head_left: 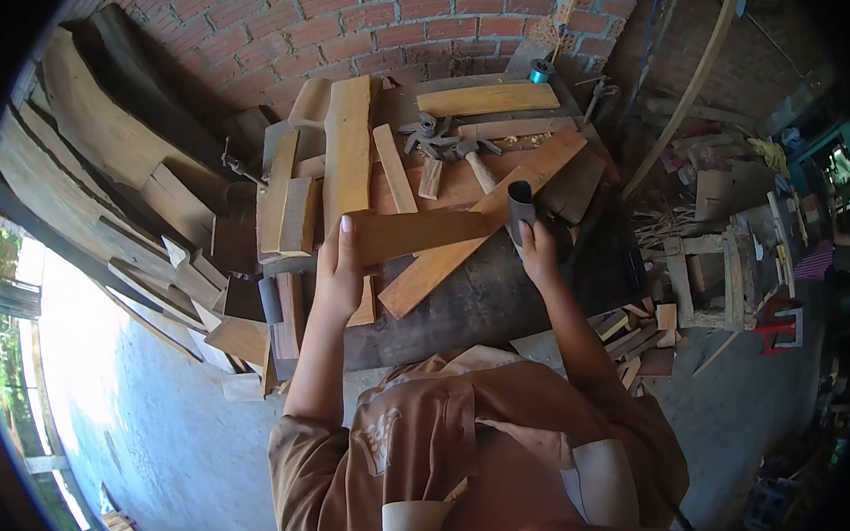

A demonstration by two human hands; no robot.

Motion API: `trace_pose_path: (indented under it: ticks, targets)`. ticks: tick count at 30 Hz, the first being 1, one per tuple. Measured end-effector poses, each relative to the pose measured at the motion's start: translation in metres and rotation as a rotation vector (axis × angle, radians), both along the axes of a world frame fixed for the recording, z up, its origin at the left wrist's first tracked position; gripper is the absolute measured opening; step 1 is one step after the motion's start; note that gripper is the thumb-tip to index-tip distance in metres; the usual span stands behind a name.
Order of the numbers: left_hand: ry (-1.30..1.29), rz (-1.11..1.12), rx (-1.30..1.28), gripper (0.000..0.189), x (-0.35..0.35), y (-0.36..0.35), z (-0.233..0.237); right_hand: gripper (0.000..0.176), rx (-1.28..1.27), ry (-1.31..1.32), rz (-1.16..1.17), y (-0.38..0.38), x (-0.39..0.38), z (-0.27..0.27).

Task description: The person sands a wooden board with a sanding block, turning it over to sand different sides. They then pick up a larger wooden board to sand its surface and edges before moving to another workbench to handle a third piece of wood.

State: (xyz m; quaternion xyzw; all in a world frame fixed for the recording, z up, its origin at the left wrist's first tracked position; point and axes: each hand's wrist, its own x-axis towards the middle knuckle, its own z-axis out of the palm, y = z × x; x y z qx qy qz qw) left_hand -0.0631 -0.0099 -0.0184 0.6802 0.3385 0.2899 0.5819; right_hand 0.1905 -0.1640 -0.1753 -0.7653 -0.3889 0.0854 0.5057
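My left hand [342,254] grips one end of a brown wooden board [422,237], thumb on its face, and holds it level above the workbench [418,314]. In my right hand [538,250] is a dark grey rolled sheet, like sandpaper [519,211], curled into an upright tube beside the board's far end. A longer plank [426,279] lies slantwise on the bench beneath the board. Past my hands are a hammer [477,165] and a dark metal tool with a wooden handle [430,177].
More planks [346,140] lie on the bench's left side, and another board [486,99] is at the back near a teal spool [541,70]. Large slabs [100,119] lean at the left. Wood offcuts [645,336] are piled at the bench's right, near a red stool [779,326].
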Motion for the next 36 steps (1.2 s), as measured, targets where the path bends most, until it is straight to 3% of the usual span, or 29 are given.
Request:
trace_pose_path:
  ticks: [10,12,16,18,20,23,25,28,30,32,34,35,36]
  targets:
    - [-0.028,0.015,-0.440,0.048,-0.061,-0.006,-0.030,0.027,0.008,-0.035,-0.082,-0.033,0.004,-0.017]
    - [-0.034,0.027,-0.441,0.040,-0.066,-0.009,-0.034,0.027,-0.142,-0.008,-0.111,-0.030,-0.001,-0.010]
    - [-0.022,-0.035,-0.358,0.030,-0.072,-0.011,-0.034,0.025,-0.148,0.009,-0.051,-0.009,-0.016,-0.003]
    - [-0.038,-0.140,-0.206,0.031,-0.069,-0.010,-0.030,0.023,0.017,-0.122,0.014,0.007,-0.023,-0.001]
    - [-0.064,-0.150,-0.182,0.029,-0.059,-0.008,-0.028,0.019,0.021,-0.166,0.052,0.026,-0.019,0.002]
    - [0.036,-0.181,0.264,0.028,-0.040,0.000,-0.042,0.020,0.069,-0.141,0.052,0.052,-0.022,0.026]
    - [0.138,-0.201,0.221,0.028,-0.031,0.000,-0.033,0.020,-0.040,0.007,0.173,0.064,-0.036,0.048]
    - [0.260,-0.263,0.260,0.029,-0.026,0.001,-0.013,0.013,0.095,-0.040,0.339,0.060,-0.077,0.070]
    - [0.140,-0.308,0.332,0.031,-0.026,0.000,-0.013,0.012,0.415,-0.150,0.493,0.057,-0.103,0.097]
    - [0.204,-0.286,0.322,0.032,-0.027,-0.001,-0.015,0.010,0.386,-0.369,0.413,0.051,-0.093,0.096]
    - [0.271,-0.265,0.317,0.032,-0.029,-0.002,-0.022,0.013,-0.068,-0.172,0.193,0.046,-0.046,0.029]
    - [0.185,-0.198,0.287,0.033,-0.028,-0.002,-0.031,0.019,0.070,-0.072,0.108,0.050,-0.036,0.033]
    - [0.098,-0.130,0.258,0.033,-0.028,-0.003,-0.035,0.023,0.016,-0.116,0.027,0.050,-0.014,0.011]
